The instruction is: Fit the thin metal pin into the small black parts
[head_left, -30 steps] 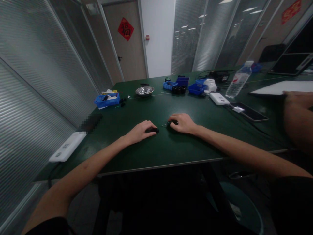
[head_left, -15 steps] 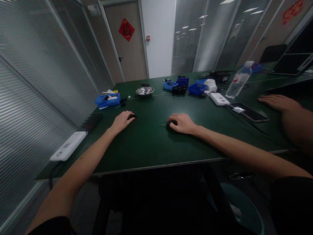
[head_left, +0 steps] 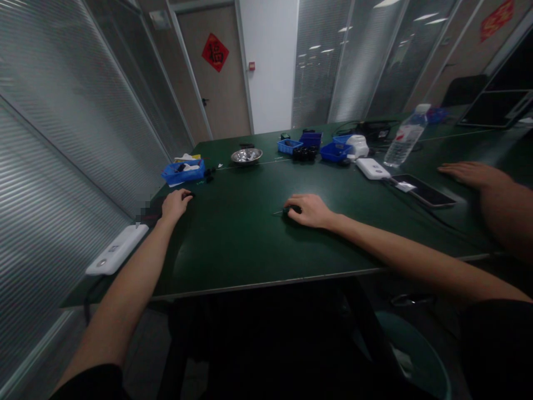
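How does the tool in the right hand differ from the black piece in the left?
The tool has a thin shaft sticking out; the black piece shows only a small stub.
The tool is in the right hand, near mid-table; the black piece is in the left hand, nearer the leftmost blue tray.
Both look dark and are partly hidden by the hands.

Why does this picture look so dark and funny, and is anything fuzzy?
In the head view, the light is dim and the space under the table is nearly black; also in the head view, a soft shine lies on the tabletop, the bottle leans, perhaps from wide-lens stretching, and the small dark thing in the left hand is too murky to name.
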A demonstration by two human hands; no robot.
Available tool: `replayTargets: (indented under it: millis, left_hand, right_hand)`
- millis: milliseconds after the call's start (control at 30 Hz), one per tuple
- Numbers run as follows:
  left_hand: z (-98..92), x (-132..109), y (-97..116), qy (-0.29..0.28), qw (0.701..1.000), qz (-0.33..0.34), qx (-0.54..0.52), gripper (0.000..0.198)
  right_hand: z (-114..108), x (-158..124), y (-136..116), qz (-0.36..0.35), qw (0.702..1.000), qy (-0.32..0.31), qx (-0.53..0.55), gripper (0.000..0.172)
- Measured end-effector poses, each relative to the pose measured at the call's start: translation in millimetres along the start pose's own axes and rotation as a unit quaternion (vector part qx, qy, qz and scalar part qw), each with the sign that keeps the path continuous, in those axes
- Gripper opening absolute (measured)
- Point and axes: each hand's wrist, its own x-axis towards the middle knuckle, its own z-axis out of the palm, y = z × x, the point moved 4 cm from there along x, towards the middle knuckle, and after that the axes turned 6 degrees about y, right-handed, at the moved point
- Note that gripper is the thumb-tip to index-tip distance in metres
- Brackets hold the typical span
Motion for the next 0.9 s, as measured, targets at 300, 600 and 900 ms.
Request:
replayTargets:
  millis: [300,600,900]
  left_hand:
    - [5.7,14,-16,-0.042,0.999,0.01,-0.022,0.045]
    - [1.4,10,-13,-0.041,0.998,0.045,0.0,0.042]
    - [-6.1,2,2,-0.031,0.993,0.09,0.067,0.041]
  right_hand:
    - [-1,0,0,-0.001,1.0,-0.002,-0.001,0.034]
    - [0,0,1,-0.004,1.0,-0.003,-0.005,0.035]
    - [0,0,1,-0.002,1.0,-0.007,-0.005,0.035]
